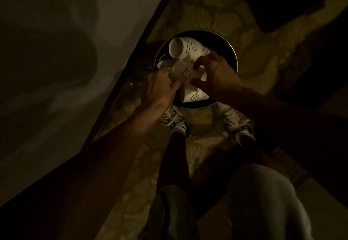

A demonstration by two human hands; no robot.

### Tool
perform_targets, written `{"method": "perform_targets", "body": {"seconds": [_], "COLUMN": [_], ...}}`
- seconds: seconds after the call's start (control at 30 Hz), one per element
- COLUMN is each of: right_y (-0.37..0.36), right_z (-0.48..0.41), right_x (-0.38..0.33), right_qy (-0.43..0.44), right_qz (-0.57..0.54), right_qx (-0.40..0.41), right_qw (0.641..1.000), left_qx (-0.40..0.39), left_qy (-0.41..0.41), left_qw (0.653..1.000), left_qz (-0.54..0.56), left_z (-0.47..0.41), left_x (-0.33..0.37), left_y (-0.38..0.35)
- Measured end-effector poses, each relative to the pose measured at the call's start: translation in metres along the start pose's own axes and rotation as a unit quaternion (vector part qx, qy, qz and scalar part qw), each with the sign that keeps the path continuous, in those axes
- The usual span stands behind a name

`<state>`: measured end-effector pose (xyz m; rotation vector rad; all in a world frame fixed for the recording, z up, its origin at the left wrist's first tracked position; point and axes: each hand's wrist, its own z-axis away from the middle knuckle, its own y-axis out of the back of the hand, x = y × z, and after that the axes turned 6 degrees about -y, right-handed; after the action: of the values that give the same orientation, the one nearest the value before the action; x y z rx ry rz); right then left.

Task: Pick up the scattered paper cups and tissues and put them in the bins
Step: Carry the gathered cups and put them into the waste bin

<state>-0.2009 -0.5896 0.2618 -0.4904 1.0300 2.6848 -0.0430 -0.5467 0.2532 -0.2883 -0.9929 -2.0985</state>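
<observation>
**Cup held over the bin**

At frame centre, the right hand point(216, 74) pinches a paper cup point(185, 72) while the left hand point(160, 87) curls round its mouth, above the bin point(233, 58) (two cups point(180, 48) already inside). Let go off-centre, it could glance off onto the floor point(254, 51).

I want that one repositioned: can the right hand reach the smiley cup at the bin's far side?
Probably: the smiley cup lies uncovered beside the right hand, which now holds another cup.

Bin point(228, 51) bottom hidden beneath cups point(177, 48); lettering point(186, 46) unreadable
</observation>
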Motion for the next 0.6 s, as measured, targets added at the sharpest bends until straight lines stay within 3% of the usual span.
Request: {"method": "perform_targets", "body": {"seconds": [0.13,0.27,0.6], "right_y": [0.014,0.048,0.228], "right_z": [0.015,0.051,0.256], "right_x": [0.006,0.009,-0.012], "right_qy": [0.019,0.031,0.16], "right_qz": [0.007,-0.048,-0.106], "right_qx": [0.045,0.024,-0.026], "right_qw": [0.999,0.998,0.981], "left_qx": [0.026,0.02,0.075], "left_qy": [0.003,-0.056,-0.178], "left_qw": [0.999,0.995,0.955], "left_qz": [-0.019,-0.078,-0.224], "left_z": [0.02,0.061,0.275], "left_x": [0.004,0.036,0.226], "left_y": [0.018,0.049,0.168]}}
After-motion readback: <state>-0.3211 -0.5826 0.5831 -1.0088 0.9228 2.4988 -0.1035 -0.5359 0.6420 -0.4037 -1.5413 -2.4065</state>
